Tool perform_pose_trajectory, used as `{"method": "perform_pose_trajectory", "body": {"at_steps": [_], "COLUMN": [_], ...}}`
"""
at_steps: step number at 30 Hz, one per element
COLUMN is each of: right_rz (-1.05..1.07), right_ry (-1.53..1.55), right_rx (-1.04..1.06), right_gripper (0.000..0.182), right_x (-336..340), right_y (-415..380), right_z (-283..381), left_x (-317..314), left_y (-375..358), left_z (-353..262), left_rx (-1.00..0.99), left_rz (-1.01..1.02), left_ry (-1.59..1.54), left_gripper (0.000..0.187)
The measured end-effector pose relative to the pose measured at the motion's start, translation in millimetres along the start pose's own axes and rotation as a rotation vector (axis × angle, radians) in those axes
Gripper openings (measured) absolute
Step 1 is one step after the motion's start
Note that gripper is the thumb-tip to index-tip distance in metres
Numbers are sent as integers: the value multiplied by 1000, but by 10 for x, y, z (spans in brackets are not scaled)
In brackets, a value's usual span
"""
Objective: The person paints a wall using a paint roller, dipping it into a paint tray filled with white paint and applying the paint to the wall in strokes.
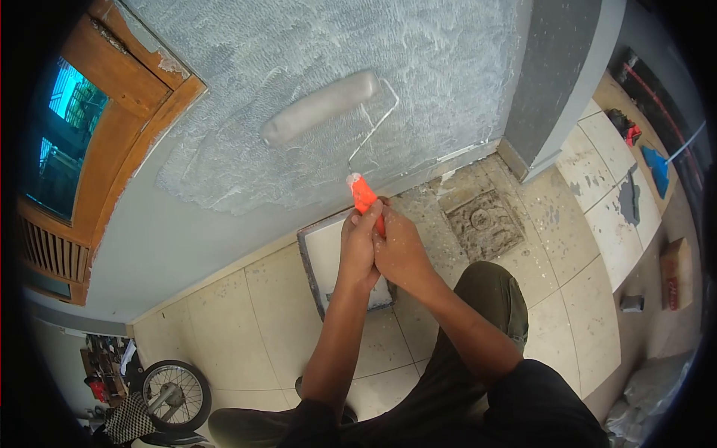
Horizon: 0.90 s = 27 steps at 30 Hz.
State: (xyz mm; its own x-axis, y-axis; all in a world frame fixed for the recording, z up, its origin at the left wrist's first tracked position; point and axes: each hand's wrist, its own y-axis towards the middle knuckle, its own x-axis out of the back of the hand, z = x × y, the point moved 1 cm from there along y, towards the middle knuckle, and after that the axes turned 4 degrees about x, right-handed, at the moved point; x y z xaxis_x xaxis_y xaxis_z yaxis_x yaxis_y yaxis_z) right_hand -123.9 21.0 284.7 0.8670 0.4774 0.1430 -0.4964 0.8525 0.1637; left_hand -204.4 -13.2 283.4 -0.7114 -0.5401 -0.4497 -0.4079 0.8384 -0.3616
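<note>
Both my hands are wrapped round the orange handle of a paint roller (364,193). My left hand (359,243) and my right hand (402,250) press together at the lower end of that handle. A bent wire frame runs up from it to the long, pale roller sleeve (321,108), which lies slanted against the grey wall (314,45). Whitish, streaky paint covers the wall around the sleeve. Below my hands, a dark-rimmed paint tray (317,280) with white paint in it sits on the tiled floor, partly hidden by my forearms.
A wooden window frame (119,78) borders the wall at left, and a grey pillar (549,82) stands at right. A motorcycle wheel (175,396) is at lower left. On the right are a blue dustpan (657,170) and a cardboard box (674,275). Paint spots mark the floor tiles (224,321).
</note>
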Motion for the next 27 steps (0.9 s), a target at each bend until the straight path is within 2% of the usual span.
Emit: {"method": "perform_pose_trajectory", "body": {"at_steps": [5, 10, 17, 20, 24, 26, 27], "right_rz": [30, 14, 84, 82, 65, 117, 126], "right_ry": [6, 1, -145, -286, -354, -219, -218], "right_rx": [53, -9, -271, -219, -304, -579, -567], "right_gripper": [23, 26, 28, 29, 29, 28, 28], "right_x": [370, 181, 246, 204, 128, 12, -33], "right_y": [293, 244, 2, -33, 36, 123, 139], "right_z": [51, -362, -948, -1479, -1649, -1822, -1806], "left_x": [-406, -73, 112, 200, 476, 706, 765], "left_y": [194, 473, 547, 635, 957, 1156, 1196], "left_z": [-83, 266, 920, 1175, 1503, 1640, 1628], "left_rx": [-69, -78, 121, 257, 391, 437, 487], "left_rz": [79, 80, 9, 7, 0, -7, 10], "left_ry": [-35, 41, -2, -74, -85, -97, -91], "left_gripper": [23, 24, 25, 27, 23, 23, 23]}}
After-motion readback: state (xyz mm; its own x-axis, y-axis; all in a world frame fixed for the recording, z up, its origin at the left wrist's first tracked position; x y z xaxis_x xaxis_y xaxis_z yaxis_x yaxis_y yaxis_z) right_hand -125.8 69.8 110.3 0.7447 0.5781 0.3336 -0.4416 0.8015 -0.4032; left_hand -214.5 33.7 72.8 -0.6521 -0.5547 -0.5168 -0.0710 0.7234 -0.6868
